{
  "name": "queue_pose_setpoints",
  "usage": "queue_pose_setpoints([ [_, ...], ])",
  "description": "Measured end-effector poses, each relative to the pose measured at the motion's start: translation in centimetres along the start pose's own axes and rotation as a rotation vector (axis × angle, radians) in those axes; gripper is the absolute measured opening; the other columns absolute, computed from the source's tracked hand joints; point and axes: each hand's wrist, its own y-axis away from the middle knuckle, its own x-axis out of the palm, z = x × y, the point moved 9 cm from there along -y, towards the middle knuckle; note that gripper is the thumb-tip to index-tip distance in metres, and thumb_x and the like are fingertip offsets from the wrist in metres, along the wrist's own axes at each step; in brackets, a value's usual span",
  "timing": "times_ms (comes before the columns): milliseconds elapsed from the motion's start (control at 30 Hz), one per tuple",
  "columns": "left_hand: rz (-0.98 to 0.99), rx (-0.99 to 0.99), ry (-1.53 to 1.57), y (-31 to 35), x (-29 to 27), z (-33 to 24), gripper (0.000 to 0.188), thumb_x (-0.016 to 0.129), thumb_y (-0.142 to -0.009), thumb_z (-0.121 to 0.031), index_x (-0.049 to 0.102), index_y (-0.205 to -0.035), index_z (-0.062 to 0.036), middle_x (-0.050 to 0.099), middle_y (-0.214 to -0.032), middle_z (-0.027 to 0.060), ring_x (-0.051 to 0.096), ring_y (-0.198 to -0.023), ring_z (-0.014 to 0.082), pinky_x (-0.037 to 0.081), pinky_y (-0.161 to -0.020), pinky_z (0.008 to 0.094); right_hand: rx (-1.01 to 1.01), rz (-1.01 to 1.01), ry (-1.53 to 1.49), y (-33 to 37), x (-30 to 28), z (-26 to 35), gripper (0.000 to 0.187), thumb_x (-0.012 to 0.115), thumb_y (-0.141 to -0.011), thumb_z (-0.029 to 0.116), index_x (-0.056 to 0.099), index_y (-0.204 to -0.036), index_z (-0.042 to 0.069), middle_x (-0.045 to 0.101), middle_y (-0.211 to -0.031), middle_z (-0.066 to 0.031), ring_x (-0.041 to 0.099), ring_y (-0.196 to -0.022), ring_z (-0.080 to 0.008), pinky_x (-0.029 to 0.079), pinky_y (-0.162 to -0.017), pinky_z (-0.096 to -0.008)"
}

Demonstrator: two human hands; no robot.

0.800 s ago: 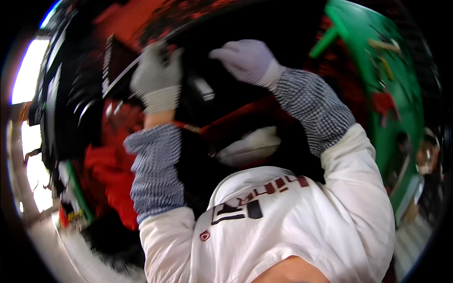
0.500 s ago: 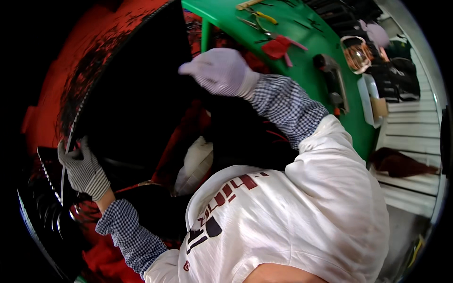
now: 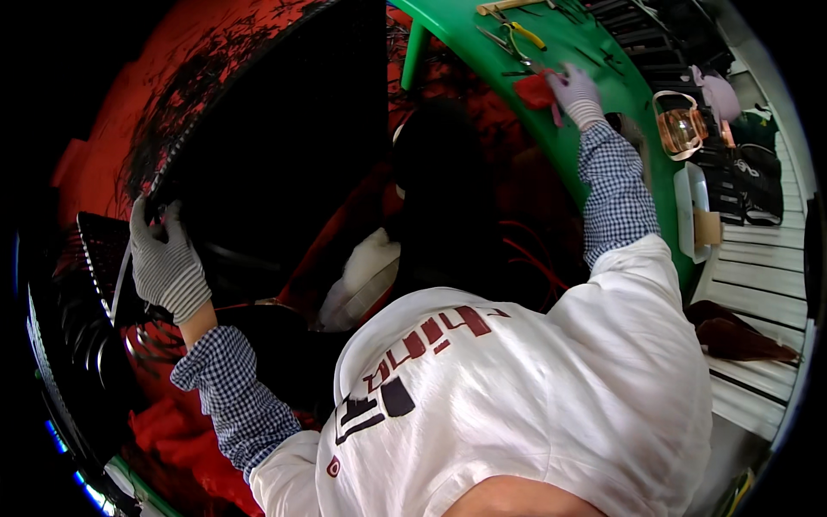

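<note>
Hands well apart, the person before me has the left one (image 3: 170, 263) at the edge of a large black panel (image 3: 284, 129), thumb and fingers to either side; how firmly it grips, I cannot tell. Out over the green bench (image 3: 469, 33), the right one (image 3: 577, 93) reaches to a red cloth (image 3: 532, 90), fingers against it or just above; whether they have closed, I cannot say. Yellow-handled pliers (image 3: 528, 36) lie near that cloth, with a wooden stick (image 3: 508, 6) beyond. Close to the person's front sits a white bundle (image 3: 366, 269).
</note>
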Motion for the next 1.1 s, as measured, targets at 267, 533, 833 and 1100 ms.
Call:
queue_pose_setpoints([
  [267,-0.051,-0.026,0.007,0.1,0.2,1.4,0.051,0.063,-0.091,-0.046,0.056,-0.134,-0.0194,0.068,-0.083,-0.0017,0.065,-0.068,0.0141,0.053,-0.057,0.0312,-0.002,0.217,0.166,1.3,0.7,4.6,0.045,0.055,-0.094,0.045,0.053,-0.132,0.023,0.053,-0.132,-0.0099,0.057,-0.117,-0.0341,0.045,-0.098,-0.0637],
  [533,-0.066,-0.059,0.059,-0.4,0.2,1.1,0.049,0.065,-0.090,-0.046,0.058,-0.132,-0.0214,0.068,-0.084,-0.0007,0.065,-0.069,0.0162,0.053,-0.061,0.0336,0.054,0.317,0.060,-1.9,-0.4,1.5,0.035,0.058,-0.093,0.039,0.061,-0.121,0.018,0.061,-0.118,-0.0125,0.061,-0.110,-0.0343,0.050,-0.094,-0.0475],
  [833,-0.318,0.100,0.150,0.2,-1.4,0.4,0.045,0.075,-0.084,-0.026,0.062,-0.126,-0.0151,0.068,-0.077,0.0003,0.060,-0.061,0.0142,0.049,-0.056,0.0297,-0.211,0.002,0.178,-3.7,1.4,7.0,0.036,0.063,-0.088,0.037,0.065,-0.117,0.017,0.066,-0.114,-0.0132,0.062,-0.104,-0.0337,0.051,-0.088,-0.0450],
  [1100,-0.240,0.134,0.199,0.0,-1.4,-0.6,0.048,0.074,-0.082,-0.023,0.059,-0.127,-0.0128,0.069,-0.084,0.0043,0.064,-0.067,0.0216,0.052,-0.065,0.0339,0.039,0.406,0.256,-4.2,-2.3,1.6,0.038,0.065,-0.085,0.029,0.068,-0.118,0.011,0.065,-0.122,-0.0162,0.064,-0.110,-0.0318,0.053,-0.091,-0.0406],
])
